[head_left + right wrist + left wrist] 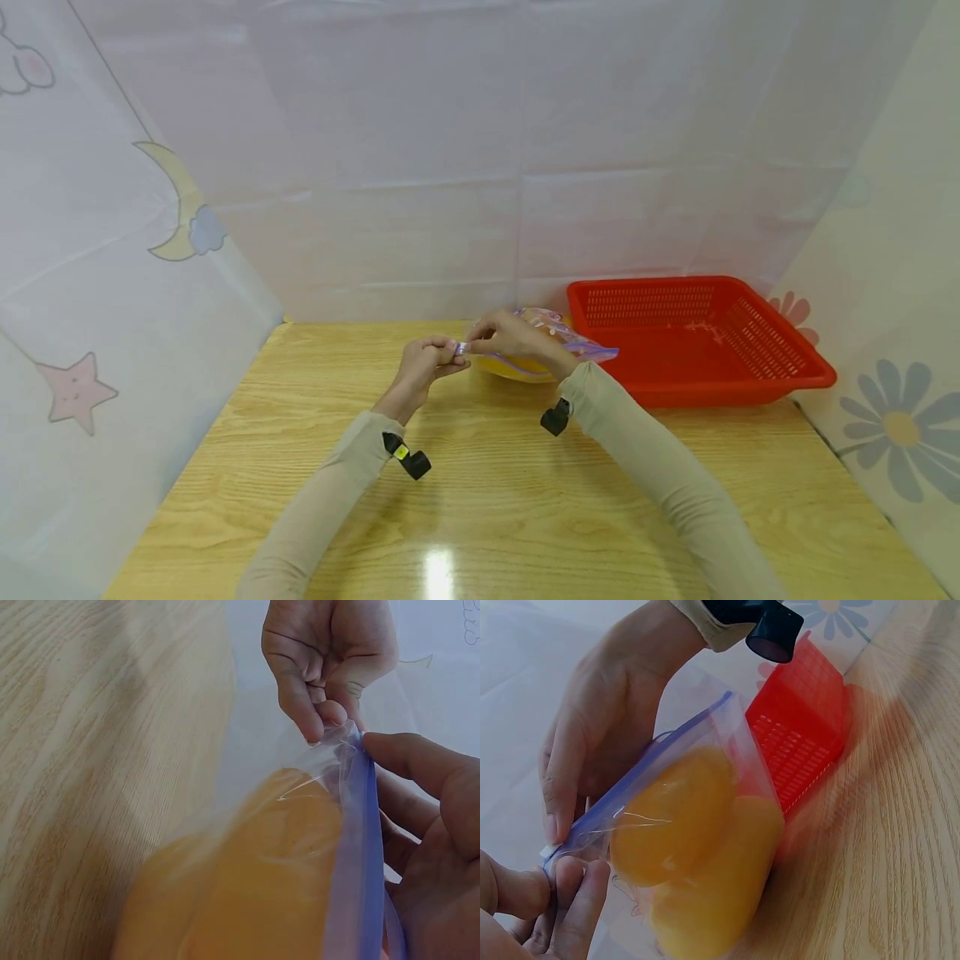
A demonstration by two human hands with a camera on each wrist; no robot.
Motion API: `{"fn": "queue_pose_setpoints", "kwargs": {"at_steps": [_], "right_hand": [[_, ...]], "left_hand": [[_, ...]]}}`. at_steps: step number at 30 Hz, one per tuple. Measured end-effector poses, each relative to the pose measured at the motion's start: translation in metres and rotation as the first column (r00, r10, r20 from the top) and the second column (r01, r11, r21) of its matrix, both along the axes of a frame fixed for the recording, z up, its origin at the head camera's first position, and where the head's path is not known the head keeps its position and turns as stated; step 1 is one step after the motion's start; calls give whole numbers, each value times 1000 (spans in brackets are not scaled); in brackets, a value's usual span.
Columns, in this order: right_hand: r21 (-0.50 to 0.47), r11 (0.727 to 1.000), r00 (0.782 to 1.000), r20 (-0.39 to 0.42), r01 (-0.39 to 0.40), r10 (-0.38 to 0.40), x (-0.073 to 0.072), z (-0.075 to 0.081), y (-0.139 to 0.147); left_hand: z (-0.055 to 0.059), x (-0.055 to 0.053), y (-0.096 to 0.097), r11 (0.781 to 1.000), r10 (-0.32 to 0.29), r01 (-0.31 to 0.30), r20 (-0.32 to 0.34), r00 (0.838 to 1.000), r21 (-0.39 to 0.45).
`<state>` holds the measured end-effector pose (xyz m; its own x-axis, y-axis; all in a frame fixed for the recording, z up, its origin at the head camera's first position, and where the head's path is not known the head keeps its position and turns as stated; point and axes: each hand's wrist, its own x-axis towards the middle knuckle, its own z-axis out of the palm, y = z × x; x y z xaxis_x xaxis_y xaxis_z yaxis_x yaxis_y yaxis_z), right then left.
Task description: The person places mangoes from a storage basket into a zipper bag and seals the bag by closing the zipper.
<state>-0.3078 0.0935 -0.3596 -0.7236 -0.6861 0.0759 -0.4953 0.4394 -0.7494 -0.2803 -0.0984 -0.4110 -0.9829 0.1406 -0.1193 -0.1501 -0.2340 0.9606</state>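
Observation:
A clear zip bag (742,742) with a purple zip strip (367,847) holds two smooth, rounded yellow-orange things (675,817) that look like mangoes. At one end of the strip, my left hand (423,367) pinches the bag's corner between thumb and fingers. My right hand (513,335) grips the strip right beside that corner, its thumb and fingers on either side. A small white slider (549,851) shows at the corner, by the right fingertips. The bag hangs tilted close over the table, partly behind my right hand in the head view.
A red plastic basket (705,390) with slotted walls stands at the back right, just behind the bag. The wooden table (465,525) meets printed cloth walls (405,167) at the back and sides. Each wrist bears a small black camera (555,417).

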Motion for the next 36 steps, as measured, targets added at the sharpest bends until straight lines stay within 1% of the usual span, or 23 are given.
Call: {"fn": "queue_pose_setpoints", "kwargs": {"at_steps": [4,8,13,16,20,23,27,32,36], "right_hand": [[-22,1000,1000,21,2,-2,1,0,1],[-47,999,999,47,27,-25,3,0,1],[-80,995,998,21,59,-57,5,0,3],[-68,993,995,15,97,-96,4,1,5],[-27,989,990,-8,142,-143,3,5,9],[-31,990,990,-32,137,-138,3,7,10],[-55,991,992,-36,119,-121,4,9,13],[-68,985,986,-28,160,-163,7,15,15],[-66,984,984,-60,163,-167,6,18,18]], "left_hand": [[-1,-2,1,1000,9,-9,7,1000,12],[-1,-3,3,1000,13,-13,6,1000,0],[0,-4,6,999,19,-18,10,1000,-31],[0,-6,5,999,31,-30,21,999,-33],[1,-7,4,999,36,-36,10,999,-31],[3,-6,3,999,36,-36,-3,999,-40],[8,-5,3,998,37,-37,-6,999,-49],[14,-7,2,998,46,-47,-30,999,-39],[18,-9,1,998,51,-52,-34,998,-40]]}}
